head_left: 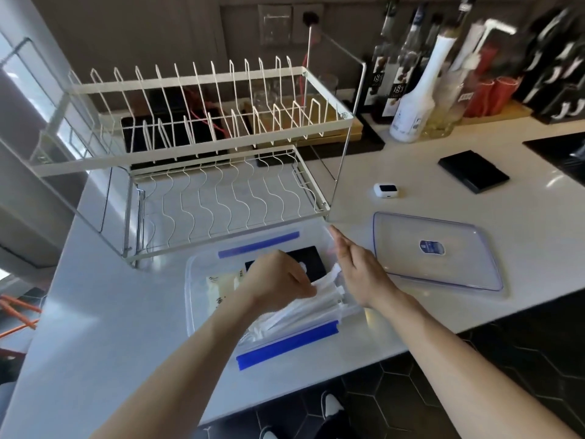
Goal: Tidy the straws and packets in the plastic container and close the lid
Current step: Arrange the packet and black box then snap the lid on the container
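container (191, 299) sits open on the worktop (104, 312) before the rack (202, 160), lid (437, 251) beside it. left hand (278, 280) fingers pinch the straws (304, 308); right hand (357, 267) fingers straight at the container's right side.

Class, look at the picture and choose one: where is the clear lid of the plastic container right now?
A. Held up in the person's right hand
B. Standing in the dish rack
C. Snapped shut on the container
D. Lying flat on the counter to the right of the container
D: the lid lies flat on the counter, to the right of the open container, while both hands are at the straws inside it.
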